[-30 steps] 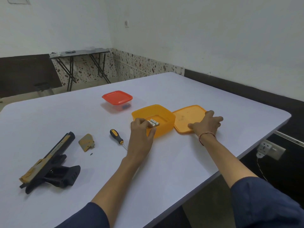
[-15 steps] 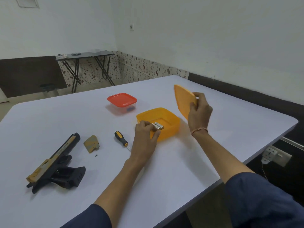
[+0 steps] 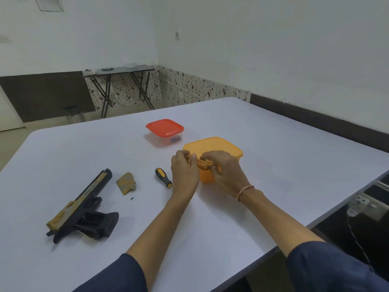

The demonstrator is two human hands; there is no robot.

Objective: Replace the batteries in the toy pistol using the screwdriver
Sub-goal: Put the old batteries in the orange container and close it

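The black and tan toy pistol [image 3: 80, 207] lies on its side at the table's left, grip open. Its tan battery cover [image 3: 126, 182] and a tiny screw [image 3: 132, 198] rest just right of it. A black and yellow screwdriver [image 3: 163, 177] lies beside my left hand. The orange container [image 3: 207, 175] stands mid-table with its orange lid [image 3: 214, 145] on top. My left hand [image 3: 183, 169] grips the container's near left corner. My right hand [image 3: 225, 171] pinches the lid's near edge. No batteries are in sight.
A clear container with a red lid [image 3: 164, 127] stands behind the orange one. The white table [image 3: 273, 165] ends at the right, where a wall socket [image 3: 366, 205] with a cable sits below the edge. A folding table stands by the far wall.
My right hand lifted the orange lid off the table and brought it down onto the container. The batteries seen at my left fingers over the container are out of sight.
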